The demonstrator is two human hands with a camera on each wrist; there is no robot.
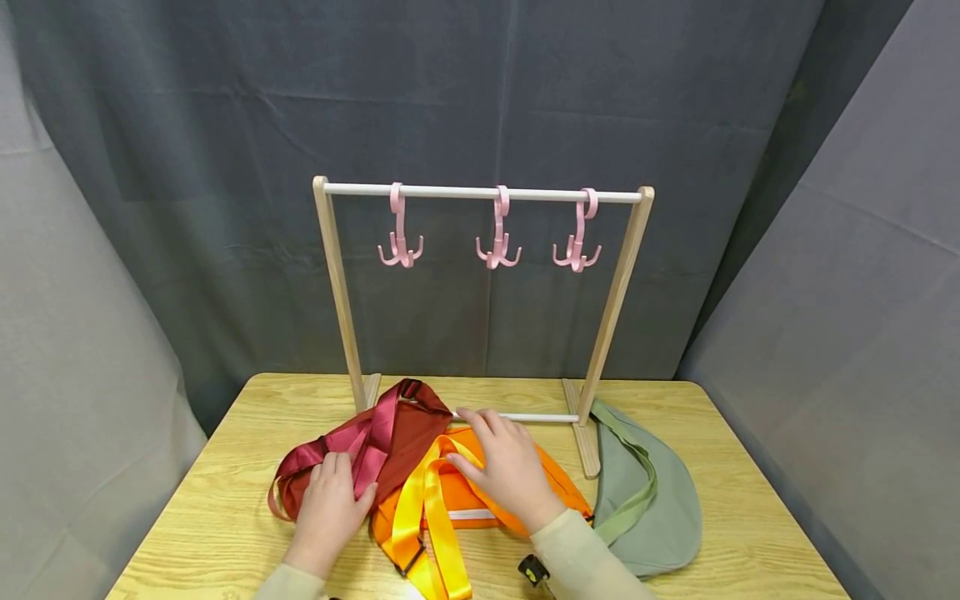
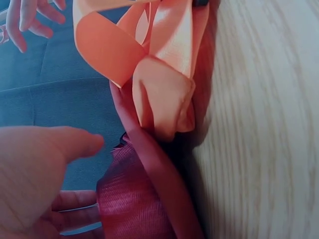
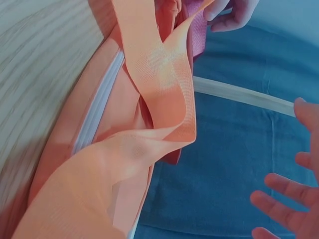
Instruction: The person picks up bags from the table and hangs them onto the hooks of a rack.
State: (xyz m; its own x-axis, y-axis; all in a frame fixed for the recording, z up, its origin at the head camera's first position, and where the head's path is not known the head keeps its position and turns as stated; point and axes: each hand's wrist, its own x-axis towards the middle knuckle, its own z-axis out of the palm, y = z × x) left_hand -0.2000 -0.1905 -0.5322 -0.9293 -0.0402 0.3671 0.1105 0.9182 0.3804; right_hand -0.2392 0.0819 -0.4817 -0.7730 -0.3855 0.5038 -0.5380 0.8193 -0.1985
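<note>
A dark red bag (image 1: 416, 433) with a shiny crimson strap (image 1: 381, 433) lies at the left of the table. My left hand (image 1: 330, 510) is at its near edge, thumb apart. In the left wrist view its fingertips meet the crimson strap (image 2: 132, 199); whether they press on it I cannot tell. Next to it lies an orange bag (image 1: 468, 496) with a white zip and a yellow-orange strap (image 1: 431, 492), which laps against the red bag. Over the orange bag hovers my right hand (image 1: 513, 471), fingers spread. The right wrist view shows a gap between those fingers and the orange strap (image 3: 159, 84).
A rack with wooden legs (image 1: 618, 300) and a white top rail (image 1: 450, 192) stands behind the bags. Three pink hooks (image 1: 401, 233) hang from the rail. A grey-green bag (image 1: 667, 508) lies at the right by the rack's foot. Dark curtain (image 1: 225, 208) closes the back.
</note>
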